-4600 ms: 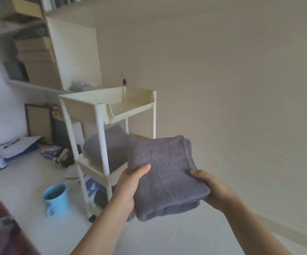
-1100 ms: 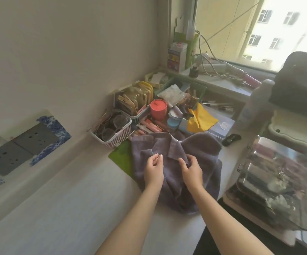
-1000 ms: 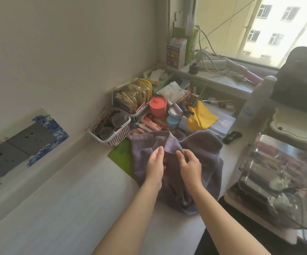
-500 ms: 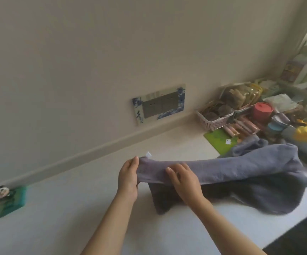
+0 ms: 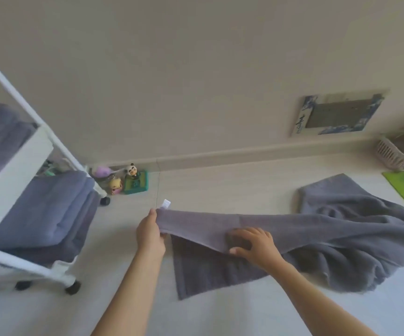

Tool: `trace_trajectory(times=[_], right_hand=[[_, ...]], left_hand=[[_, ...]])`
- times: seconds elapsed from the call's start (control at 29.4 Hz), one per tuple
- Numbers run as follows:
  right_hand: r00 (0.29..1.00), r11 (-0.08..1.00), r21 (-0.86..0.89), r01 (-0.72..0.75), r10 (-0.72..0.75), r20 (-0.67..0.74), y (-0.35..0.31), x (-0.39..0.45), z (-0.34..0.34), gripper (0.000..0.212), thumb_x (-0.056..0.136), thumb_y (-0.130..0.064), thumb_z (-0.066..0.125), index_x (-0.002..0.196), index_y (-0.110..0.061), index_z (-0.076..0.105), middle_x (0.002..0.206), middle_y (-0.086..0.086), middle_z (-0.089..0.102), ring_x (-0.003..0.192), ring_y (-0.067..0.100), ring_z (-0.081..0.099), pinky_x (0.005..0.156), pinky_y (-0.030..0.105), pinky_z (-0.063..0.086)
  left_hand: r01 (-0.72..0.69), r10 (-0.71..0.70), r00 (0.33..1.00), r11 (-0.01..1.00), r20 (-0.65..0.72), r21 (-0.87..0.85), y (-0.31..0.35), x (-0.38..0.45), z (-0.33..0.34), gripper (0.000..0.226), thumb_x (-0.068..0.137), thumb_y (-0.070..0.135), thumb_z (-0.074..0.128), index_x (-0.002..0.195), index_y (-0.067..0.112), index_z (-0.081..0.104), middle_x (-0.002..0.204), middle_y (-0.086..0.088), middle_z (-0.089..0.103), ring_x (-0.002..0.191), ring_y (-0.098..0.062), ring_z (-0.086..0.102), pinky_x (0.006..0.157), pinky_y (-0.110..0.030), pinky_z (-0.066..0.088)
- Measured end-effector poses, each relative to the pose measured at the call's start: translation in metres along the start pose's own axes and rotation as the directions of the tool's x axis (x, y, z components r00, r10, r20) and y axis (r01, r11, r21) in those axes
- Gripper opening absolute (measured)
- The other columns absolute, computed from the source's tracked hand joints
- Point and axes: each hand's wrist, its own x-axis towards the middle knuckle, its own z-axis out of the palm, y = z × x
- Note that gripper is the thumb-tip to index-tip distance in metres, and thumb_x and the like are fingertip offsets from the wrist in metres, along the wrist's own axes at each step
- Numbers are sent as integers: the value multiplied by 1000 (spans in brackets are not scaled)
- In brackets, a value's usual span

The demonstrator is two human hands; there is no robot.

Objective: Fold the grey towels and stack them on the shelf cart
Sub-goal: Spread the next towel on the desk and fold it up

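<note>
While the grey towel lies half-spread on the white surface, I log its near corner pinched in my left hand, a white label just beyond those fingertips. Right hand: fingers curled over the towel's folded edge, thumb beneath, gripping it. Remainder: bunched well off to the right of that hand. Shelf cart: far left of the left fingers, holding folded towels. Risk, my judgement: the bunched end drags and creases the fold, or a loose pinch drops the corner.
</note>
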Motion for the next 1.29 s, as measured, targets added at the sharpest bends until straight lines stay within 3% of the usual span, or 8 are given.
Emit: trace_trajectory(times=[0.17,0.37,0.48,0.68,0.88,0.99,1.16,1.29], right_hand=[[998,998,-8,55,-55,12,-14,4,29,35,72,-58,64,100,-37,71,135,-14,48,130,15,36,106,28,15],[999,991,-124,51,-49,18,-14,2,38,23,78,-38,71,99,-28,69,136,-9,45,129,21,33,105,33,18],[1000,987,-158,28,-28,0,-21,4,38,15,81,-34,69,92,-24,70,127,-7,50,122,21,35,99,31,19],[998,999,-10,-49,50,42,-30,-2,28,6,81,-29,70,81,-23,70,100,-13,54,101,13,43,89,28,27],[992,987,111,-116,109,63,-49,-8,-26,14,90,-27,58,78,-24,53,75,-5,60,73,15,55,58,21,38],[996,987,138,-81,87,-33,-67,4,-56,10,93,-23,55,83,-21,52,79,-2,60,77,19,54,65,28,35],[984,993,111,-51,69,-164,-88,41,-97,8,95,-21,51,88,-18,51,87,3,62,82,24,55,69,31,39],[955,991,-56,-119,98,-281,-82,87,-103,10,92,-22,55,92,-14,61,103,8,58,103,30,51,83,34,38]], left_hand=[[46,-48,993,999,-111,-17,-3,18,-53,20,95,26,56,108,11,56,106,-8,60,89,-23,59,68,-31,47],[96,-101,992,993,-73,-75,-17,16,-72,16,95,23,55,105,11,58,102,-6,60,87,-20,59,74,-30,46],[89,-95,993,993,-72,-80,-17,13,-75,14,95,22,55,83,16,57,86,-1,59,73,-13,56,63,-26,44],[40,-45,997,996,-62,-77,-16,10,-82,10,96,22,54,100,13,57,87,0,59,77,-14,57,62,-25,44],[2,-11,996,995,-90,-98,-10,5,-87,20,97,21,52,77,17,54,80,0,57,65,-8,56,55,-21,42],[-32,20,995,992,-103,-120,-3,5,-81,25,97,19,51,72,17,46,76,-5,51,46,-7,52,37,-13,31],[-29,16,998,974,-61,-223,25,8,-55,12,96,18,53,85,15,56,76,-1,45,41,-6,45,37,-14,31],[11,-15,1000,957,-14,-290,42,31,-26,13,96,19,53,96,8,59,83,-2,57,64,-10,59,51,-17,49]])
